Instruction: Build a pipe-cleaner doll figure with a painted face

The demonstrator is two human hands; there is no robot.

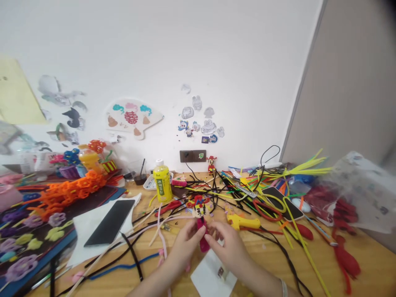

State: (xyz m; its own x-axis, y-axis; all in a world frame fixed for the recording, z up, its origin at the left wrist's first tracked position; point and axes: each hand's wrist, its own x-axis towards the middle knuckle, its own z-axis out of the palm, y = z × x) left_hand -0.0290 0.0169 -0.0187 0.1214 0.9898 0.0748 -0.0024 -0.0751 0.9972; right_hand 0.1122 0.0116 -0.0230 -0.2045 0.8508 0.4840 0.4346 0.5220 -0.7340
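Between my two hands is a small pipe-cleaner figure (200, 209) with a red and blue hat, a cream face with dark markings and a magenta body. My left hand (189, 238) pinches the body from the left, thumb in front. On the other side, the fingers of my right hand (225, 244) are closed on it too, with the thumb near its lower end. Below them lies a white paper square (201, 277), bearing a small object (221, 272) I cannot make out. A yellow glue gun (244, 222) rests just beyond my right hand.
A yellow drink bottle (162, 185) stands ahead. A similar figure (211, 165) stands by the wall socket (192, 156). Pipe cleaners and scissors (245, 190) are heaped at the back right. Phones lie left (109, 222) and right (292, 208). Orange flowers (68, 192) are left.
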